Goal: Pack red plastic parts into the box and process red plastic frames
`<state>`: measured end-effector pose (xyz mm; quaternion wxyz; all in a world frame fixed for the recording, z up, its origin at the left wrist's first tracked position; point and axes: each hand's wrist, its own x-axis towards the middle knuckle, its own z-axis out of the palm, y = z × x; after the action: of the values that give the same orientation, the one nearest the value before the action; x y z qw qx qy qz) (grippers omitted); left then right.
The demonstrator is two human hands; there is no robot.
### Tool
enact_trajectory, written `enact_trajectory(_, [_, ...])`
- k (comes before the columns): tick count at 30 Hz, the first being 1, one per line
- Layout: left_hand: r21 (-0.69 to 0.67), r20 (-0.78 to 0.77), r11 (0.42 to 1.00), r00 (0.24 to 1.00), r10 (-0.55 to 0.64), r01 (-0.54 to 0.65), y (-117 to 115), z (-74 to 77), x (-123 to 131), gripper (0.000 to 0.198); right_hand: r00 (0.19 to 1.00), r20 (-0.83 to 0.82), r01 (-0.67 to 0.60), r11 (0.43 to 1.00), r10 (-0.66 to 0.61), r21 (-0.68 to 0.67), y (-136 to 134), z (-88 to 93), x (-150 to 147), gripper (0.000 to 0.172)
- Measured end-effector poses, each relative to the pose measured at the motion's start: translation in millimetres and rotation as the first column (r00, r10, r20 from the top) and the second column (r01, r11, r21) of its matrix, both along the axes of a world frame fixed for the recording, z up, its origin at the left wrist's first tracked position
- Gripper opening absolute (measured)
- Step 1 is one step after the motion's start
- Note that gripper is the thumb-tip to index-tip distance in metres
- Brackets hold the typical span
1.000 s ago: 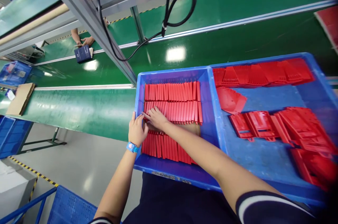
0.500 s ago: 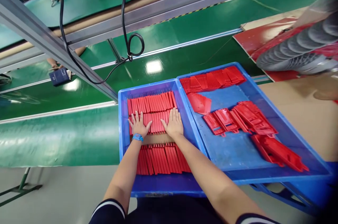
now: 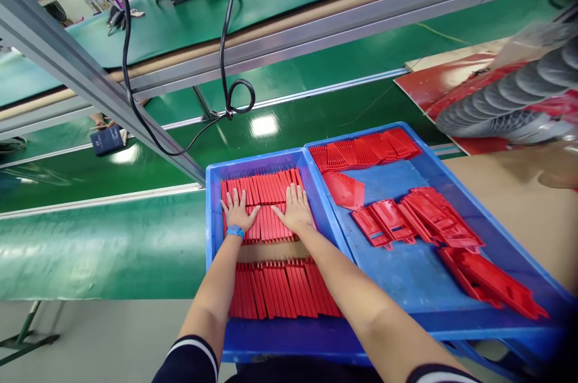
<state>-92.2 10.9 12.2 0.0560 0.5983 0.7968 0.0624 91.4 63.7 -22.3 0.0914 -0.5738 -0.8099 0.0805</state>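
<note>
My left hand (image 3: 238,212) lies flat with fingers spread on the left end of the middle row of red plastic parts (image 3: 264,223). On the right end of that row rests my right hand (image 3: 295,208), its fingers stretched out too. Neither hand grips anything. The parts stand on edge, packed closely in rows inside a blue bin (image 3: 275,341). A back row (image 3: 266,187) touches the middle one. Between the middle row and the front row (image 3: 280,291) shows a strip of brown cardboard (image 3: 266,252).
A second blue bin (image 3: 406,286) adjoins on the right, with loose red parts (image 3: 419,214) and a fanned row (image 3: 365,149) at its back. A black cable (image 3: 224,58) hangs from the metal frame ahead. A grey ribbed hose (image 3: 506,97) is at far right. Another person's hand (image 3: 100,120) is at far left.
The camera view has shifted, so the bins appear slightly lower. Both hands stay flat on the middle row, with little visible movement.
</note>
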Motion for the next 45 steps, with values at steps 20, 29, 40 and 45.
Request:
enact_trajectory(20, [-0.146,0.064,0.989,0.997,0.037,-0.027,44.5,-1.8,12.5,0.058,0.984,0.141,-0.081,0.981,0.107,-0.178,38.0,6.6,-7.9,0.056])
enact_trajectory(29, [-0.248,0.181,0.969,0.983,0.033,0.013,47.1,10.3,1.7,0.066,0.990,0.111,-0.050,0.947,0.089,-0.318,26.7,31.6,-0.3,0.054])
enact_trajectory(40, [-0.165,0.302,0.986,0.951,0.061,-0.011,13.0,38.8,-45.0,0.041,0.901,-0.031,-0.403,0.807,0.434,-0.431,1.3,67.3,39.0,0.056])
enact_trajectory(45, [-0.258,0.284,0.966,0.958,0.040,0.036,-39.3,30.2,-30.8,0.048,0.854,0.005,-0.460,0.761,0.520,-0.457,-27.8,70.2,51.2,0.065])
